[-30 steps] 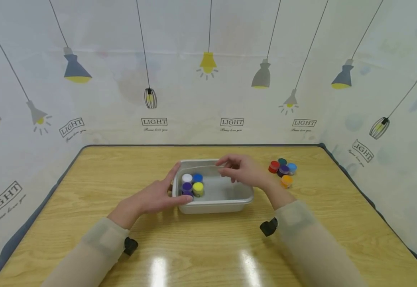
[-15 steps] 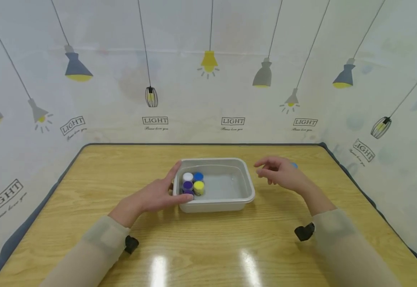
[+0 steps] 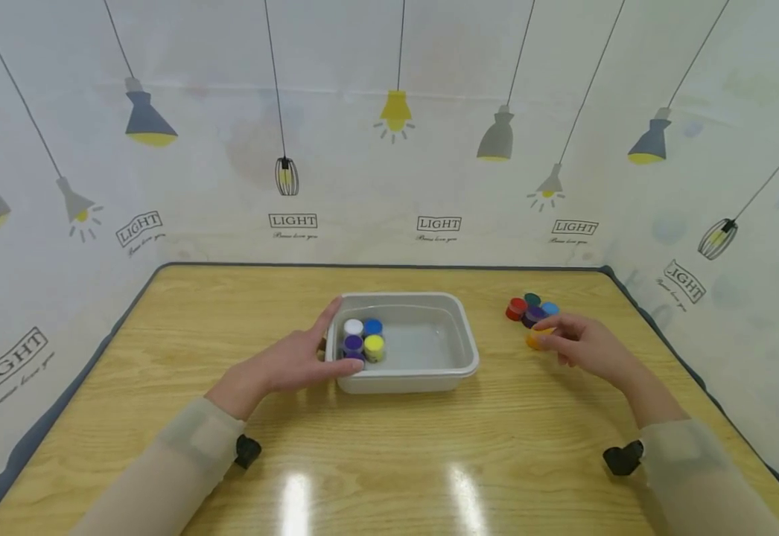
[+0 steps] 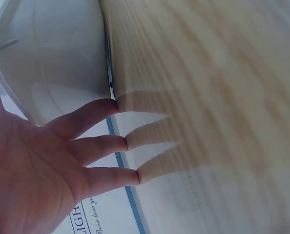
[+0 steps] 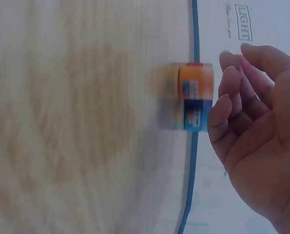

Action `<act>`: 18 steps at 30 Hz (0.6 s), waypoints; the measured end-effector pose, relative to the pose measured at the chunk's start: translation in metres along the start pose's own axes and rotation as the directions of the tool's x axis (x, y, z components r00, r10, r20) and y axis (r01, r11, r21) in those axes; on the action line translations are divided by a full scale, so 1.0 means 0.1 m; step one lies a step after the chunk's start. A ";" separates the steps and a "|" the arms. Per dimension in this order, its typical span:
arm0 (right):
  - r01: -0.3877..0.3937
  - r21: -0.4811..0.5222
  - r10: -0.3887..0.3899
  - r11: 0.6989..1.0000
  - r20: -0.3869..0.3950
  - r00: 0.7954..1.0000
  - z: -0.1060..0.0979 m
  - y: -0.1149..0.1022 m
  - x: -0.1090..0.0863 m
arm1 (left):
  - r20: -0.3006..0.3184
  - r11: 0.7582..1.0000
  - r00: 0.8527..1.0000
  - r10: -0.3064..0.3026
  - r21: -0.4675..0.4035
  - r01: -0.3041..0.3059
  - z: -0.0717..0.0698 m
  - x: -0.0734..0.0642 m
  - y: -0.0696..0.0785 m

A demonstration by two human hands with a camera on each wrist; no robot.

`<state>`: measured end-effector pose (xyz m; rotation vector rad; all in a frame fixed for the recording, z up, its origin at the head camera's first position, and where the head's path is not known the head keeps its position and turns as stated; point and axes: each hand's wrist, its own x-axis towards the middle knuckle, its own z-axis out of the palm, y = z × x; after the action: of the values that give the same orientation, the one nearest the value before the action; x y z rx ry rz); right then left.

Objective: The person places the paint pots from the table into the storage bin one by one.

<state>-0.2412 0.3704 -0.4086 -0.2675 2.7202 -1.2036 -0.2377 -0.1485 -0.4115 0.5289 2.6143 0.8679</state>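
On the table [image 3: 403,447], the white tub [image 3: 403,383] could skid if the left hand [image 3: 296,361], fingers spread straight about one end, shoves. The right hand [image 3: 587,342], fingers loosely bent around nothing, could topple the orange pot [image 3: 533,341] with a hasty pinch; its fingertips partly hide that pot, the left thumb [image 3: 342,368] a purple pot [image 3: 354,357] inside.

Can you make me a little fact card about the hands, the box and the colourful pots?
Box: white box on the wooden table
Inside, left end: white pot, blue pot, yellow pot, purple pots
Outside, right: red pot, green pot, light blue pot, another purple pot, orange pot
Left hand: on the box's left end
Right hand: by the orange pot; touching unclear
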 end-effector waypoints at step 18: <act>-0.106 -0.052 0.104 0.993 -0.032 0.994 -0.03 0.29 0.06 | 0.001 1.000 1.000 -0.003 0.000 0.003 -0.01 0.00 0.00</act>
<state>-0.2511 0.3901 -0.4282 -0.1120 2.7567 -1.1160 -0.2384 -0.1491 -0.4112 0.5246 2.6133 0.8665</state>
